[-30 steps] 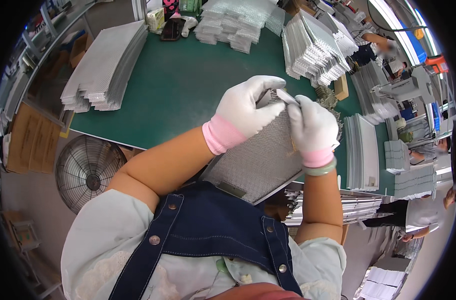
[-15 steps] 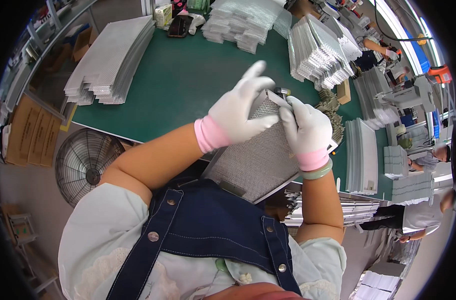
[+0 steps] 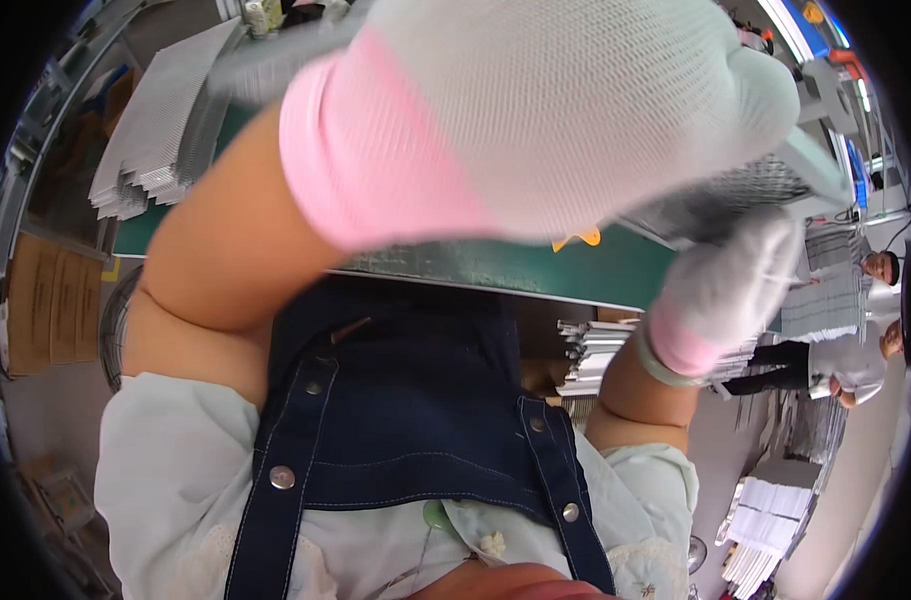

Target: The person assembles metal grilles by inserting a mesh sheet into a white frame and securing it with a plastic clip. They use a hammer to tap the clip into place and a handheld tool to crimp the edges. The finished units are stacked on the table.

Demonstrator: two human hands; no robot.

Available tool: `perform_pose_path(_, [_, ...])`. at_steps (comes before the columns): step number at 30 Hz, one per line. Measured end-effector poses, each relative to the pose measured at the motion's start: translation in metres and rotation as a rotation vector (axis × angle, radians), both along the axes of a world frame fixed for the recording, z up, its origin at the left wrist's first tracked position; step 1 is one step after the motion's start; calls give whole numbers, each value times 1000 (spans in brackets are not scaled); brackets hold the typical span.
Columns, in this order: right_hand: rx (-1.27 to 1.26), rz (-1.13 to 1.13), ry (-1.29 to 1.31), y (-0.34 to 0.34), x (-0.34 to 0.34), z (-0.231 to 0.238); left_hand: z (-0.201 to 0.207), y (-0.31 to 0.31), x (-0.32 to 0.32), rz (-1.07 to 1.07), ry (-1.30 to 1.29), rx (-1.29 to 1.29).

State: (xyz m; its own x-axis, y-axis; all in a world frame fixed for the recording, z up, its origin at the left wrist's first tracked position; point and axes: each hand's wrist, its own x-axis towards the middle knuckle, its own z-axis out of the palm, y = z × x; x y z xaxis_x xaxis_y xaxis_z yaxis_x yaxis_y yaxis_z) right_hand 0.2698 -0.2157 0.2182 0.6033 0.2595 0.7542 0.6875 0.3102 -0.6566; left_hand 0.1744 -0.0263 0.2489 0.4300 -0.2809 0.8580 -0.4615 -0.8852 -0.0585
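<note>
My left hand [image 3: 556, 110], in a white knitted glove with a pink cuff, is raised very close and fills the top middle. Its curled fingertips meet the pale frame bar of a grey mesh panel [image 3: 746, 190]. Most of that hand's fingers are hidden or blurred. Lower and to the right, my right hand [image 3: 741, 285], gloved alike, is closed at the panel's near edge. The panel is lifted and tilted, and my left hand covers much of it. A blurred pale bar extends left from behind my left wrist; I cannot tell whether it belongs to the panel.
On the green table [image 3: 476, 265] lies a small orange-yellow object [image 3: 579, 238]. A stack of mesh sheets [image 3: 166, 120] stands at the left. Metal strips [image 3: 596, 355] lie below the table's edge. Brown cartons [image 3: 51, 300] stand far left; two other people are at the right.
The mesh panel has come up from the table's front edge, toward the camera and right. My left hand has risen and closed; my right hand has moved right and slightly down.
</note>
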Motion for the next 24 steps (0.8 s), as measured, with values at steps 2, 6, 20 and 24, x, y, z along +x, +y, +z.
perform_pose_path(2, [-66,-33,31,-6,5,-64,13,-2,18,-22,58,158])
perform_pose_path(6, [-430,-72,-71,11,6,-163,-98,-1,41,35,346,60])
perform_pose_path(20, [-1384,-316,63,65,196,-214,-123,-13,39,-20,121,-201])
perform_pose_path(24, [-745,-194,222,34,152,-165,-123,-7,36,-36,143,-161])
